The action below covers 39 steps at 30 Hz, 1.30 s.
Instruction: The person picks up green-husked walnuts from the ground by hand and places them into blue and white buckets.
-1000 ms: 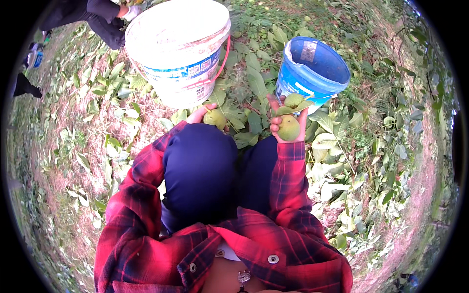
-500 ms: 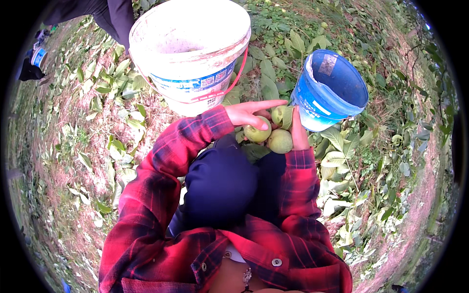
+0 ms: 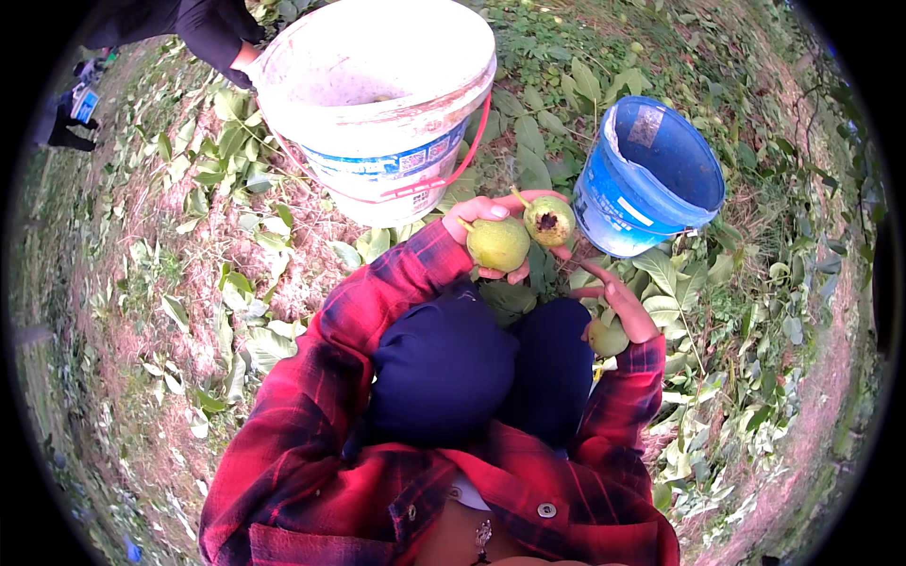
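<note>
Two round green-husked walnuts rest in my left hand, between the two buckets. The nearer green walnut is plain yellow-green with a short stem. Beside it, the other green walnut has a dark, rotted-looking patch. My right hand is lower, by my right knee, its fingers pointing left. A third green walnut lies against its palm, partly hidden by the hand. Just beyond my hands stand a white bucket with a red handle and, to the right, a smaller blue bucket.
Cut green leaves and dry grass cover the ground. At the far left of the white bucket, another person's hand is at its rim, below a dark sleeve or trouser leg. Farther left is another blue-and-white bucket. Branches hang at the right.
My hands have moved apart. The left now holds two walnuts in view; the right has drawn down and back toward my knee with one. The other person's hand has appeared at the white bucket.
</note>
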Each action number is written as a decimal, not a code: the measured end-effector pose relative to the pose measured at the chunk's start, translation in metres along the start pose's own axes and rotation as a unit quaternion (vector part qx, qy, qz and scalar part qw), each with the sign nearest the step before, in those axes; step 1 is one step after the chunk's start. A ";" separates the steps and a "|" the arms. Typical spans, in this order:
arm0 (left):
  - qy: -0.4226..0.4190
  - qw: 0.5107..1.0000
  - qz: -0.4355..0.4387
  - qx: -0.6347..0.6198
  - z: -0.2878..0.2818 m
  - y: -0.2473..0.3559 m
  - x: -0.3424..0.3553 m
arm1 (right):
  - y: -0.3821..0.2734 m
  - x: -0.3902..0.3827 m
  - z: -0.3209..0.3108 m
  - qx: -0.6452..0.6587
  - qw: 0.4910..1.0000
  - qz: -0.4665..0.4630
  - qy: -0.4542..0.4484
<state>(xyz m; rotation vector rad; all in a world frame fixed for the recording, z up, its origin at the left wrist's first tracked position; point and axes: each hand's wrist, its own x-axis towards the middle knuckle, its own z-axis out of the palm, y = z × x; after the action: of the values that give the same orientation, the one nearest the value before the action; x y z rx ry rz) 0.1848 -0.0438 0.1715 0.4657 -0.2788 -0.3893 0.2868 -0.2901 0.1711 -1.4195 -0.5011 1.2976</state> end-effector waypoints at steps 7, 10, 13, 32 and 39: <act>0.105 0.939 0.326 -0.007 0.065 0.094 -0.018 | 0.052 -0.028 -0.024 -0.124 0.980 0.039 0.152; 0.204 0.922 0.314 0.100 0.068 0.107 -0.026 | 0.066 -0.028 -0.044 -0.182 0.951 -0.006 0.252; 0.163 0.968 0.186 0.042 0.054 0.083 -0.018 | 0.058 -0.031 -0.054 -0.021 0.949 -0.095 0.299; 0.232 0.783 -0.112 0.567 -0.092 0.012 0.044 | -0.005 0.054 -0.043 -0.061 0.944 -0.155 0.285; 0.201 0.342 -0.284 0.873 -0.208 -0.097 -0.070 | 0.155 0.220 -0.035 -0.454 0.866 -0.131 0.164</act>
<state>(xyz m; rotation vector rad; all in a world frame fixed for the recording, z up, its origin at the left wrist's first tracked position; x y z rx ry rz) 0.1659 -0.0150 -0.0662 2.9025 0.1223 -0.4998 0.3333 -0.1671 -0.0666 -2.1904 -1.1123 0.5514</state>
